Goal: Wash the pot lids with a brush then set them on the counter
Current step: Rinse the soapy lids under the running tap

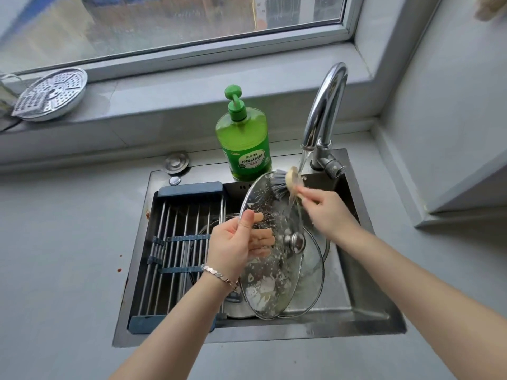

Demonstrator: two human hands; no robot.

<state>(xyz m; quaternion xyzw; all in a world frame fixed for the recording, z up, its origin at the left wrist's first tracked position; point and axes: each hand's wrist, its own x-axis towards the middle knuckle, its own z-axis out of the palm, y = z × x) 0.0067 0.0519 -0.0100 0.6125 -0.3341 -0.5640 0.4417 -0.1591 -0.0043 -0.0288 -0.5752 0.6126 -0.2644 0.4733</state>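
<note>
A soapy glass pot lid (270,272) stands tilted on edge over the sink (356,322). My left hand (236,242) grips its left rim, thumb on the near face and fingers behind the glass. My right hand (326,212) holds a dish brush (285,183) with dark bristles and a pale head against the lid's upper rim, under the running water. A second glass lid (312,272) with a metal knob lies behind the first one in the basin. Another lid shows dimly under the rack.
A chrome faucet (325,111) runs at the back right of the sink. A green dish soap bottle (244,138) stands behind the basin. A drying rack (181,248) spans the sink's left half. A perforated steamer plate (52,93) leans on the windowsill. Grey counter (63,242) surrounds the sink.
</note>
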